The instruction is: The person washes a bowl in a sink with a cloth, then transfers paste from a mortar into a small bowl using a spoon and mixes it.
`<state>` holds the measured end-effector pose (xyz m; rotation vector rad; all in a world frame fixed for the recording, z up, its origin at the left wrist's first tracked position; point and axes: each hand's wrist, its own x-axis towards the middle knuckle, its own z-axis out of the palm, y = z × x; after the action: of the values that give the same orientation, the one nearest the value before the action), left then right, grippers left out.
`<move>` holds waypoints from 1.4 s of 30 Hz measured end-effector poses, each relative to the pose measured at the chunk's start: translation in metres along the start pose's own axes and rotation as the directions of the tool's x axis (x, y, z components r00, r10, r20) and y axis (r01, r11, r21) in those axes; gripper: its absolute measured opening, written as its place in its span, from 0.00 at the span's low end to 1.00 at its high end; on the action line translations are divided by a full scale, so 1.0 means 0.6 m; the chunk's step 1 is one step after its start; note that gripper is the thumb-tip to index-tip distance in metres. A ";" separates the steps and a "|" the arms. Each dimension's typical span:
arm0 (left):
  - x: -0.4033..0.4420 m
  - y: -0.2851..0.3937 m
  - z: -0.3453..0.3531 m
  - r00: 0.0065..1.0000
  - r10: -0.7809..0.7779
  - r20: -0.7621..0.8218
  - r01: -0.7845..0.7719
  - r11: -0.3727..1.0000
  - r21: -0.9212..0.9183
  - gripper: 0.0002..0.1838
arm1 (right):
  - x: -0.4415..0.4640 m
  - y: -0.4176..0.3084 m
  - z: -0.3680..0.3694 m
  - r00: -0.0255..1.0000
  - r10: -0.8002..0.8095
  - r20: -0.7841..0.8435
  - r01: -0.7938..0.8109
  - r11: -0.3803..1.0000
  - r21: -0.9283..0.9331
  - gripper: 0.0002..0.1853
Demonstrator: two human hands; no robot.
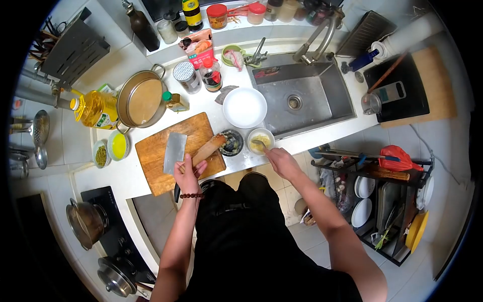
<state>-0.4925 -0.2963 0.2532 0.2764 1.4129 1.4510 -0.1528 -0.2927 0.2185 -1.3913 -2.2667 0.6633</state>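
My left hand (pixel 190 171) is closed around a wooden pestle (pixel 209 148), whose far end reaches the rim of a dark mortar (pixel 232 143) with pale residue inside. Beneath that hand lies a wooden cutting board (pixel 151 146), and a cleaver (pixel 174 151) rests on it with its blade flat. My right hand (pixel 277 160) grips a spoon (pixel 258 143), its bowl dipped into pale yellow mash in a small white bowl (pixel 272 135). Just behind the mortar and small bowl sits a white plate (pixel 245 107).
A steel sink (pixel 327 90) is at the right, with a faucet (pixel 322 38) behind it. At the left are a large pot (pixel 142 99), an oil bottle (pixel 98 109) and two small bowls. A shelf rack (pixel 387 201) stands at lower right.
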 end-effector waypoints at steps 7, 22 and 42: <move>0.002 0.009 0.006 1.000 -0.006 -0.026 0.006 1.000 0.018 0.18 | 0.007 -0.003 -0.005 0.999 0.046 -0.017 -0.046 0.999 -0.023 0.19; 0.014 0.022 -0.015 0.998 0.025 -0.052 -0.026 1.000 -0.014 0.17 | 0.108 -0.108 -0.047 0.981 -0.165 -0.106 0.177 0.977 0.118 0.15; -0.009 0.029 -0.035 0.992 0.033 -0.119 -0.039 0.998 -0.045 0.17 | 0.157 -0.060 0.023 0.850 -0.371 0.374 0.433 0.896 -0.097 0.25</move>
<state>-0.5144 -0.3084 0.2643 0.1900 1.4727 1.5494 -0.2265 -0.2248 0.2365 -0.8581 -2.8465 0.6092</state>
